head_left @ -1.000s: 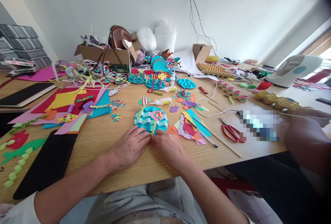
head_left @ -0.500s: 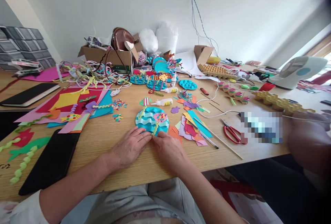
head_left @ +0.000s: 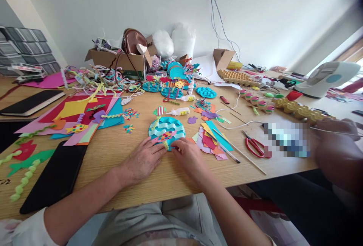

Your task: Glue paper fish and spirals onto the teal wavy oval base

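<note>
A blue disc (head_left: 181, 125) with pale wavy strips lies flat on the table in front of me. A pink paper fish (head_left: 164, 136) with coloured dots leans over it, with a yellow-green pipe cleaner (head_left: 166, 145) below. At the disc's far edge stands a striped fish (head_left: 160, 111) on another coiled pipe cleaner. My left hand (head_left: 141, 159) rests palm down, its stretched fingers touching the near-left rim. Thumb and fingertips of my right hand (head_left: 190, 159) come together at the near-right rim; whatever is between them is hidden.
Behind the disc lies a glue bottle (head_left: 180, 111). To the right are paper scraps (head_left: 208, 142), a pen (head_left: 228, 153), a wooden stick (head_left: 249, 161) and red-handled scissors (head_left: 254, 147). A black phone-like slab (head_left: 56, 178) lies left. Another person's hand (head_left: 337, 128) rests at the right.
The dotted pink fish has tipped down and to the left. My right fingertips have shifted slightly right along the rim, while my left hand stays almost in place.
</note>
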A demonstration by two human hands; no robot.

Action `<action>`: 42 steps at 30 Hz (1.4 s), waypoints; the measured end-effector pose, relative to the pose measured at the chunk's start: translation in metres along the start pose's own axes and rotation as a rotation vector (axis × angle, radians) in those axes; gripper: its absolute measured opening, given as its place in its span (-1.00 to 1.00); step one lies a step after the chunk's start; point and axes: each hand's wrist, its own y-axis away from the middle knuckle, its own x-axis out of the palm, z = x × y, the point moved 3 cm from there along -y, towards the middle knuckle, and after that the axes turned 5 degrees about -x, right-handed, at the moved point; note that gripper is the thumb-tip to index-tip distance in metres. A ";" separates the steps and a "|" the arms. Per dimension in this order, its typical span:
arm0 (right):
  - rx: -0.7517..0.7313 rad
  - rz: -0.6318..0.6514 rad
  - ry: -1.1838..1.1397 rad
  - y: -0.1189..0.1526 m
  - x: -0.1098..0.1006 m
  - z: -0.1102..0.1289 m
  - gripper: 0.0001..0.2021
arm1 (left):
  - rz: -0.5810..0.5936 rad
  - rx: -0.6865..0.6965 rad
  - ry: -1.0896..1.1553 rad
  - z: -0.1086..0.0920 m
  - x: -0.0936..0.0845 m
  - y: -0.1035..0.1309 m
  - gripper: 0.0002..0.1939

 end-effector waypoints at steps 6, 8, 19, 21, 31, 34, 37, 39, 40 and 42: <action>-0.016 0.074 0.004 -0.020 0.003 -0.001 -0.83 | -0.004 -0.014 0.005 0.000 0.001 0.000 -0.68; -0.016 0.072 -0.005 -0.023 0.005 -0.002 -0.84 | -0.016 -0.023 -0.006 0.000 0.001 0.000 -0.69; 0.115 0.118 -0.069 -0.033 0.011 -0.008 -0.85 | 0.010 -0.004 0.018 -0.003 -0.007 -0.005 -0.72; 0.120 0.133 -0.073 -0.034 0.011 -0.009 -0.84 | 0.008 0.001 0.033 -0.003 -0.009 -0.006 -0.72; 0.045 0.134 -0.185 -0.033 0.010 -0.010 -0.85 | 0.019 0.029 0.006 -0.003 -0.007 -0.006 -0.73; 0.014 0.103 -0.160 -0.033 0.010 -0.010 -0.88 | 0.026 0.027 0.019 -0.003 -0.007 -0.007 -0.73; 0.000 0.084 -0.128 -0.031 0.008 -0.010 -0.88 | 0.031 0.026 0.030 -0.003 -0.009 -0.008 -0.74; -0.004 0.099 -0.113 -0.029 0.007 -0.009 -0.85 | 0.025 0.024 0.037 -0.004 -0.010 -0.008 -0.74; -0.006 0.109 -0.110 -0.028 0.006 -0.009 -0.83 | 0.021 0.025 0.041 -0.004 -0.010 -0.007 -0.74; -0.005 0.113 -0.098 -0.026 0.005 -0.008 -0.81 | 0.015 0.027 0.049 -0.003 -0.010 -0.006 -0.74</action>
